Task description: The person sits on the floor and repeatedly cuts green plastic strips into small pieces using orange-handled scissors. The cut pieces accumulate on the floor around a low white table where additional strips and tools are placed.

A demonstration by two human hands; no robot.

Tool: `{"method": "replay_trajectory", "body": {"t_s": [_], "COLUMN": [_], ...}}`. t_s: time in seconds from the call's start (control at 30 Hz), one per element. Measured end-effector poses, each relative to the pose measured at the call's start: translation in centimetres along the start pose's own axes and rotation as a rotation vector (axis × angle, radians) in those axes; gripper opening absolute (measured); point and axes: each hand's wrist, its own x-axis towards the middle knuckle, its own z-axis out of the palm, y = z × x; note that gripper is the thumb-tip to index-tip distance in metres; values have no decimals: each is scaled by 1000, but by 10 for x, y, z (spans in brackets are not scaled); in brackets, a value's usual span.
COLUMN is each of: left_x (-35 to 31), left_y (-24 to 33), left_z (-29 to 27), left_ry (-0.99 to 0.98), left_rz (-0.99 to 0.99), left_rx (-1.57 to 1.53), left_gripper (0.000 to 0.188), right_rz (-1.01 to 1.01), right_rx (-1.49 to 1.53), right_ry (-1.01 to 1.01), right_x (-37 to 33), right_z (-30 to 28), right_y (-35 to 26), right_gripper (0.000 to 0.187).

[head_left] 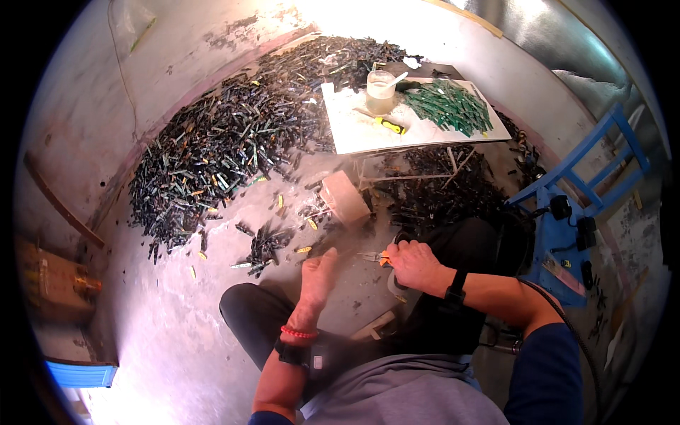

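Observation:
My right hand (416, 265) is closed round the orange handles of a pair of pliers (384, 259), whose metal jaws point left toward my other hand. My left hand (319, 276) is closed with the thumb on top, and a dark blur hangs beside its fingertips. What it grips is too small or hidden to name. Both hands are held above the floor between my knees, a short gap apart. Beyond the left hand lies a small heap of dark strips (263, 248). A pinkish brick-like block (345, 198) sits on the floor ahead of the hands.
A large heap of dark strips (219, 149) spreads along the left wall. The low table's white board (340, 134) bears a cup of cloudy liquid (380, 95), a yellow-handled tool (391, 126) and green strips (450, 106). At right stands a blue chair (549, 234) with black plugs.

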Motion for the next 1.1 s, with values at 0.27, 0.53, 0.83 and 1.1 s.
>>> {"method": "replay_trajectory", "body": {"t_s": [0.27,0.53,0.83,1.1], "left_x": [4,14,6,8], "left_y": [-5,-11,10,-1], "left_z": [-8,-9,-7,-10], "left_ry": [27,87,-213,-213], "left_rz": [61,167,-181,-61], "left_rx": [16,142,77,-142], "left_gripper": [48,42,31,30], "right_rz": [-34,-136,-232,35], "right_rx": [302,504,1065,1863], "right_ry": [-114,-560,-513,-844], "right_x": [-11,-20,-28,-29], "right_z": [5,-34,-20,-42], "right_y": [-9,-40,-56,-70], "right_gripper": [19,30,27,11]}}
